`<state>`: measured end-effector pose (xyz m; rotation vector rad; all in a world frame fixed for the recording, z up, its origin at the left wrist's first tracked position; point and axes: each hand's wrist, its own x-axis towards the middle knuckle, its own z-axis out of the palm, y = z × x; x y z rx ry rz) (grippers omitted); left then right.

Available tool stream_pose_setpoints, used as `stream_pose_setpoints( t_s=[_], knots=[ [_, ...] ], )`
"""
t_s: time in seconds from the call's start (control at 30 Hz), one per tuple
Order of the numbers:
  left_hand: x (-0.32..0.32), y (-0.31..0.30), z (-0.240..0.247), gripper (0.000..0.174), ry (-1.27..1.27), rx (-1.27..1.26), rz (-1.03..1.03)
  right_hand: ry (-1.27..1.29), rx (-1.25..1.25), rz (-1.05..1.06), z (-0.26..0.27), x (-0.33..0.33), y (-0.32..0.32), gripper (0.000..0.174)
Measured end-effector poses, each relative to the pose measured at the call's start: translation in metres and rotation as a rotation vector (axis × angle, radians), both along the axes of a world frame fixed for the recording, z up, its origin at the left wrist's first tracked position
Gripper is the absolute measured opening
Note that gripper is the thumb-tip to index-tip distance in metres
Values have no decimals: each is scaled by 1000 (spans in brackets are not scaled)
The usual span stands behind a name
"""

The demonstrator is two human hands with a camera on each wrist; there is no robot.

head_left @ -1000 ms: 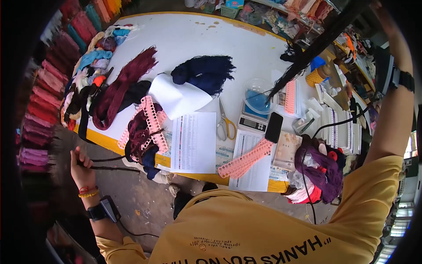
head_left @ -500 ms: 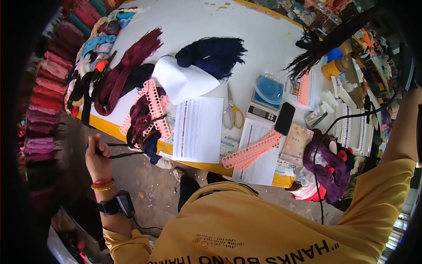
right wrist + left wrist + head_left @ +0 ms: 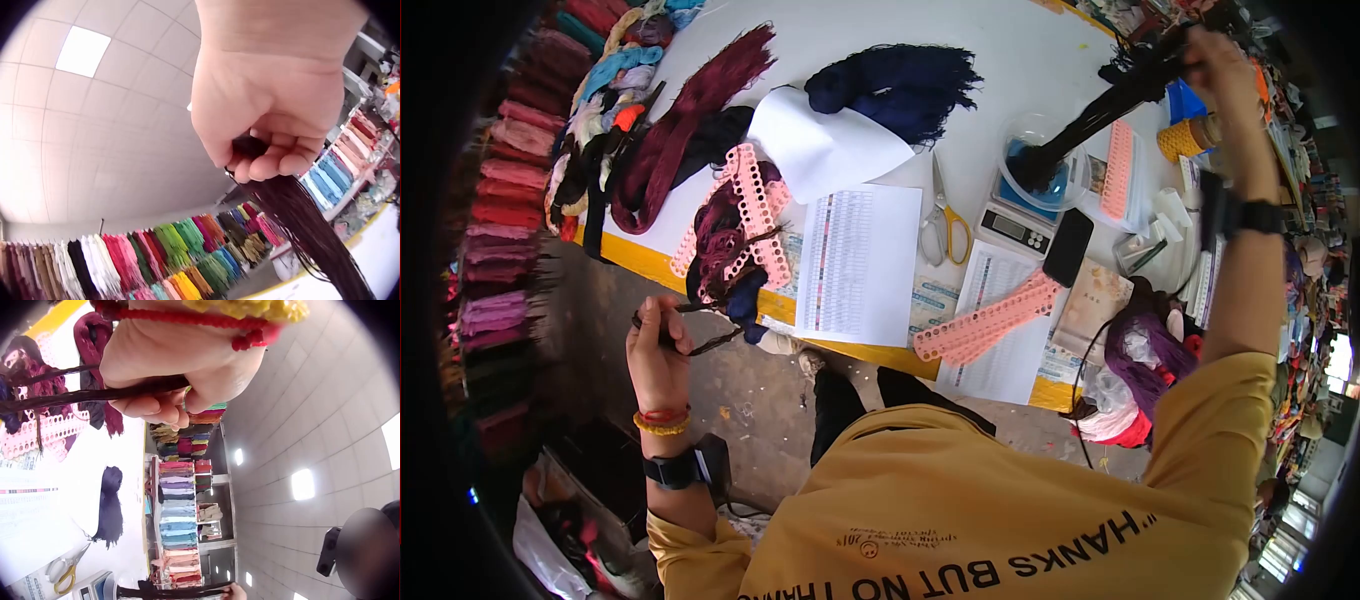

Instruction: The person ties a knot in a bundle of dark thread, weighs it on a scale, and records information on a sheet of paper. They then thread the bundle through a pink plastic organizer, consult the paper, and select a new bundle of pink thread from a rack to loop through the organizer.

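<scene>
Found right hand [image 3: 1212, 70] raised over the far right of the table [image 3: 1000, 60], fingers clenched round the top of a dark thread hank [image 3: 1090, 115]. Noted hank hanging aslant, loose end down in the clear bowl [image 3: 1012, 135] on the scale [image 3: 1020, 228]. Found left hand [image 3: 658, 350] low at the near left, off the table edge, fingers curled and gripping a thin dark strand [image 3: 710, 343]; far end of strand not traceable. Recorded scissors [image 3: 948, 225] and phone [image 3: 1068, 247] just beside the scale. Judged advisable: lower hank straight into the bowl, clear of its rim; let nothing trail onto the scale plate or papers; hold the fist tight at the top to prevent slipping; hold the strand taut, well apart from the hank.
</scene>
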<state>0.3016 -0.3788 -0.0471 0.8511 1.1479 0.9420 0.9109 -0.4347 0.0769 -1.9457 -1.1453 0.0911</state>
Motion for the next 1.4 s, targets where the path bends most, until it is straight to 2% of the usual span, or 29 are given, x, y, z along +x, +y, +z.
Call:
stream_pose_setpoints(
  t_s=[0.03,0.07,0.1,0.13,0.23,0.37,0.5,0.73,0.83,1.33,1.4],
  knots=[
    [3,-3,-3,25,6,-18,11,10,-62,44,-32,-1,3,27],
    [5,-6,-6,24,-12,-25,-3,-159,-233,-6,-62,-12,4,30],
    [8,-9,-9,24,-10,-43,-4,-491,-289,92,-104,-1,6,30],
    [12,-12,-11,23,-6,-60,-1,-605,-297,63,-146,-9,3,25],
    [17,-19,-21,22,1,-91,-10,-659,-663,5,-222,-60,-15,17],
    [28,-28,-28,20,22,-118,-32,-635,-627,29,-272,-91,-49,17],
    [34,-29,-40,20,-13,-142,-69,-618,-583,87,-281,-112,-84,20],
    [46,-23,-42,20,-25,-129,-103,-503,-447,34,-275,-116,-97,46],
    [48,-22,-43,21,-30,-132,-103,-542,-382,9,-269,-114,-98,46],
    [66,-28,-38,20,-13,-66,-148,-613,-477,7,-273,-119,-90,52],
    [70,-29,-38,19,11,-59,-164,-625,-493,17,-277,-118,-86,47]
  ],
)
